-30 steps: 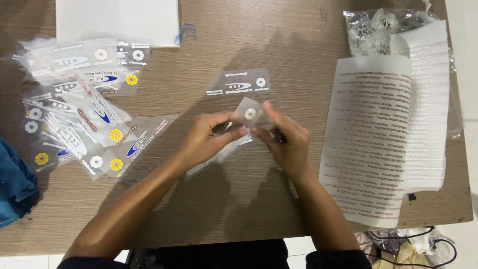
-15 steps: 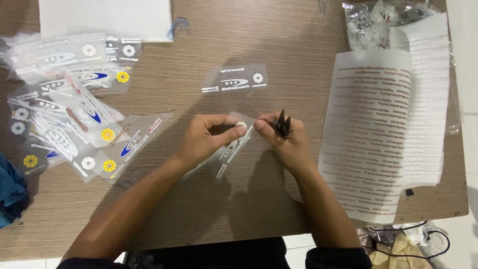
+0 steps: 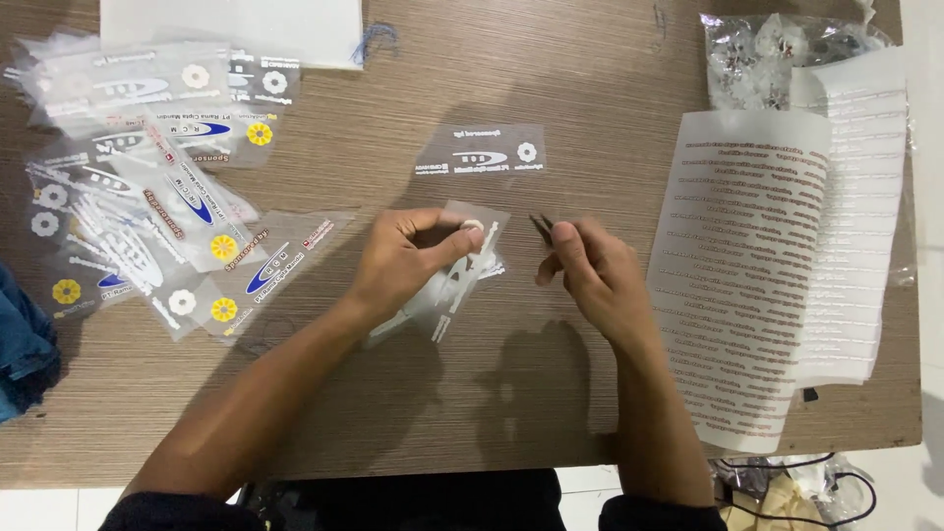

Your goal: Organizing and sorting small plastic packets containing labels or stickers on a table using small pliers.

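My left hand (image 3: 405,264) grips a small clear plastic pouch (image 3: 454,280) with white printed marks, thumb pressed on its upper end, just above the wooden table (image 3: 511,393). A little to its right, my right hand (image 3: 590,270) pinches a small dark object (image 3: 541,225) between thumb and fingertips; the object pokes up beside the pouch without touching it. Another clear printed pouch (image 3: 480,152) lies flat on the table beyond both hands.
A heap of printed clear pouches (image 3: 147,197) with white and yellow flower marks fills the left side. Translucent sheets of printed text (image 3: 757,275) lie at right, a bag of small parts (image 3: 777,49) behind them. White paper (image 3: 231,28) sits top left, blue cloth (image 3: 22,354) at the left edge.
The hands have drawn apart: my right hand with the dark object moved right, away from the pouch. The left hand keeps its hold on the pouch.
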